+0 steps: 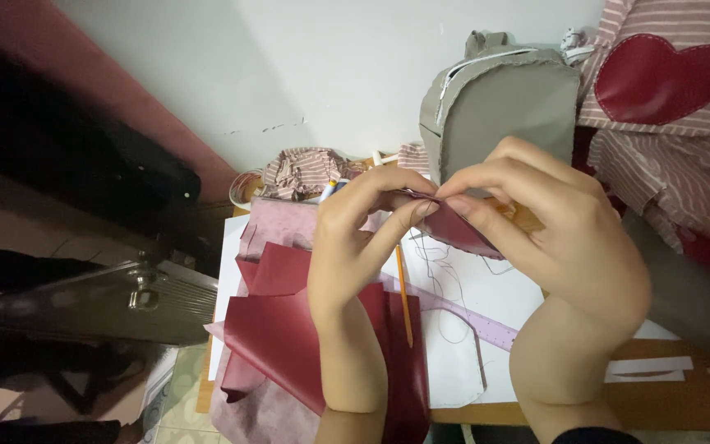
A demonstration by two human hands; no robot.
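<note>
Both my hands pinch a small dark red leather-like piece held up over the table. My left hand grips its left end between thumb and fingers. My right hand holds its right end, fingertips meeting the left hand's at the top edge. Loose thread hangs down from the piece. Below lie larger dark red sheets on pink fabric.
A pencil and a purple ruler lie on white paper. A grey backpack-shaped pouch stands behind, striped fabric with a red heart to the right. A wooden table edge shows at the front right.
</note>
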